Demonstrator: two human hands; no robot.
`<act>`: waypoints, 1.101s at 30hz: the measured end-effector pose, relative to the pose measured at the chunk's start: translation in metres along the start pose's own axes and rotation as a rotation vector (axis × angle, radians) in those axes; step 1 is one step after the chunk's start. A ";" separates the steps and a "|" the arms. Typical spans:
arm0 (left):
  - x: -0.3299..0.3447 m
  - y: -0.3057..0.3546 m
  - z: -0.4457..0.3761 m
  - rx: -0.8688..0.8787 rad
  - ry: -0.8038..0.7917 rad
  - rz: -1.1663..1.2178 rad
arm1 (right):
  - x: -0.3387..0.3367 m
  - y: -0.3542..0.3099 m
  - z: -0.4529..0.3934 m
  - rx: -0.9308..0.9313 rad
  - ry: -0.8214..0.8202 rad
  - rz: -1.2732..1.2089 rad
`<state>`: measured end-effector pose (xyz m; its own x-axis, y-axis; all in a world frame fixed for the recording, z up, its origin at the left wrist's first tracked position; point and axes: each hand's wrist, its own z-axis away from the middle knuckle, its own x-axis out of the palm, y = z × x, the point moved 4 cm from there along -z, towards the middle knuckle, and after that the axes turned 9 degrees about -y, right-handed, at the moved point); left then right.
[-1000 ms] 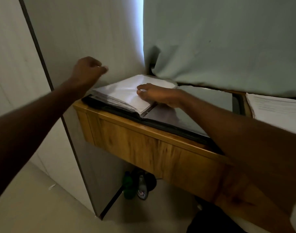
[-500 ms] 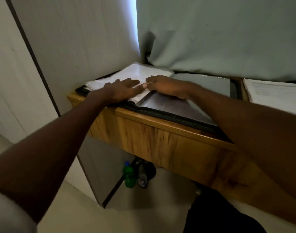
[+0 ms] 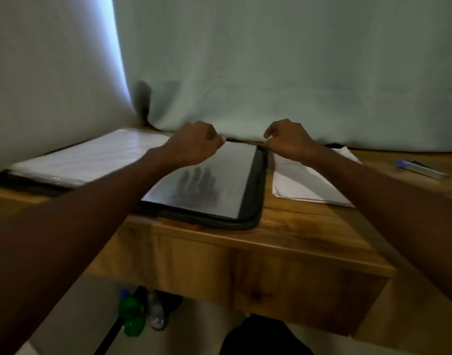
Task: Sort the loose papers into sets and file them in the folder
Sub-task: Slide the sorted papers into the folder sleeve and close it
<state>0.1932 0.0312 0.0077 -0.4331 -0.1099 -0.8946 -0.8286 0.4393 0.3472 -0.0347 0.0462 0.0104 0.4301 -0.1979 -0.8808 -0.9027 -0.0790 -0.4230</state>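
Note:
A black folder (image 3: 253, 201) lies open on the wooden desk (image 3: 296, 229). Its left half holds white filed papers (image 3: 91, 157). Its right half shows a glossy clear plastic sleeve (image 3: 219, 183) with a smudged handprint on it. My left hand (image 3: 194, 144) has curled fingers and pinches the sleeve's far edge. My right hand (image 3: 289, 140) pinches the same edge near its far right corner. A stack of loose papers (image 3: 304, 185) lies just right of the folder, under my right forearm.
A silver and blue stapler (image 3: 422, 169) lies at the desk's far right. A pale curtain (image 3: 271, 73) hangs directly behind the folder. Green and clear bottles (image 3: 132, 313) stand on the floor under the desk.
Both hands have left the filed papers on the left half and moved to the far edge of the right sleeve, fingers now curled. The view has swung right, showing the loose stack and stapler.

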 end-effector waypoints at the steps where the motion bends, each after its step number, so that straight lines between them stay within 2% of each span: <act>1: 0.014 0.024 -0.011 0.017 -0.011 0.054 | -0.011 0.025 0.003 0.066 0.028 0.054; 4: 0.052 0.073 -0.047 -0.011 -0.086 0.283 | -0.028 0.084 0.011 0.187 -0.010 0.264; 6: 0.073 0.102 -0.068 -0.072 -0.162 0.355 | -0.038 0.122 0.015 0.238 0.027 0.330; 8: 0.089 0.123 -0.082 -0.125 -0.223 0.239 | -0.043 0.153 0.020 0.285 0.108 0.303; 11: 0.113 0.144 -0.107 -0.169 -0.189 0.016 | -0.048 0.191 0.022 0.385 0.142 0.231; 17: 0.145 0.138 -0.120 -0.229 -0.035 0.005 | -0.058 0.196 0.013 0.424 0.089 0.090; 19: 0.148 0.130 -0.120 -0.221 -0.057 0.194 | -0.060 0.196 0.011 0.457 0.083 -0.064; 22: 0.135 0.128 -0.125 -0.142 -0.071 0.618 | -0.070 0.197 0.016 0.489 0.127 -0.345; 23: 0.115 0.128 -0.123 -0.072 -0.044 0.860 | -0.084 0.188 0.015 0.439 0.124 -0.454; 25: 0.093 0.138 -0.121 0.160 -0.138 1.503 | -0.081 0.184 0.024 0.287 -0.056 -0.895; 26: 0.084 0.141 -0.119 0.246 -0.192 1.740 | -0.083 0.183 0.027 0.190 -0.079 -1.075; 27: 0.078 0.136 -0.117 0.258 -0.231 1.834 | -0.085 0.181 0.025 0.109 -0.026 -1.174; 29: 0.078 0.136 -0.111 0.217 -0.298 1.690 | -0.097 0.173 0.026 0.005 0.221 -1.210; 31: 0.086 0.143 -0.109 0.214 -0.320 1.462 | -0.114 0.167 0.027 -0.062 0.439 -1.091; 33: 0.089 0.146 -0.113 0.217 -0.196 1.380 | -0.125 0.163 0.032 -0.106 0.499 -1.030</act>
<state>-0.0067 -0.0150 0.0102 -0.7694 0.6317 0.0947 0.2941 0.2188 0.9304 -0.2345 0.0894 0.0445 0.9326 -0.3549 0.0651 -0.1328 -0.5053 -0.8527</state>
